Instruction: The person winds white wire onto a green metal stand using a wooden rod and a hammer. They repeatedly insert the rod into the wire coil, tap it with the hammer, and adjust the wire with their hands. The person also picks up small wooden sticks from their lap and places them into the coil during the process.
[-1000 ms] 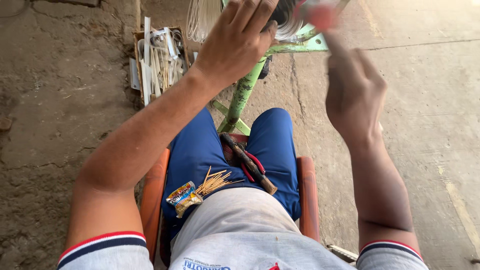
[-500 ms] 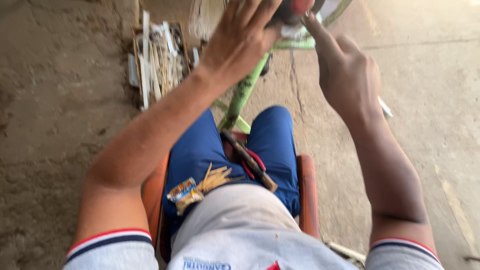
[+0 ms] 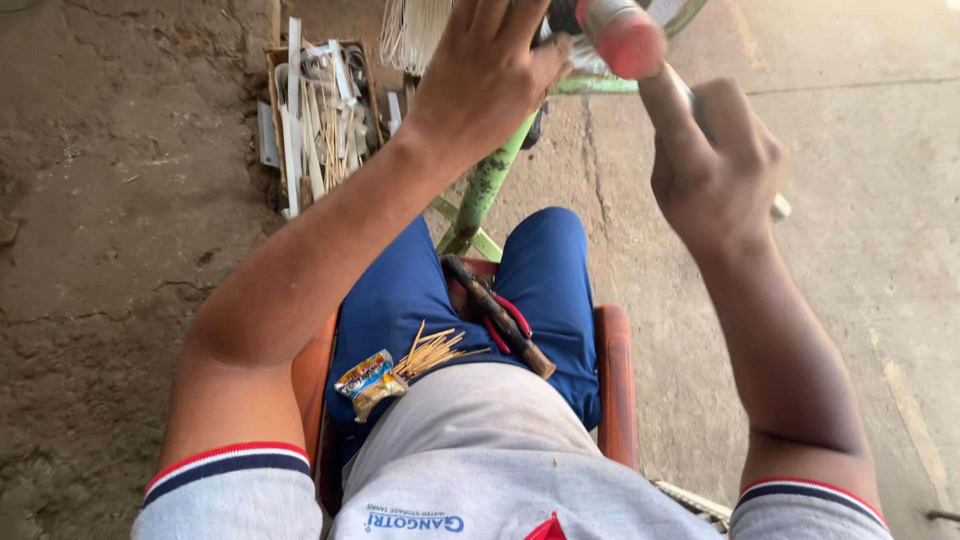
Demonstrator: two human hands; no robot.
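Since half a second ago the right hand [image 3: 715,170] has dropped lower and nearer, its fingers clamped on a slim metal tool [image 3: 778,207], one finger raised toward the red-tipped cylinder [image 3: 622,35] at the top edge. The left hand [image 3: 485,75] stays on the work atop the green stand [image 3: 480,195], fingers curled over it; what they grip is hidden. Thin sticks [image 3: 435,352] lie on the lap.
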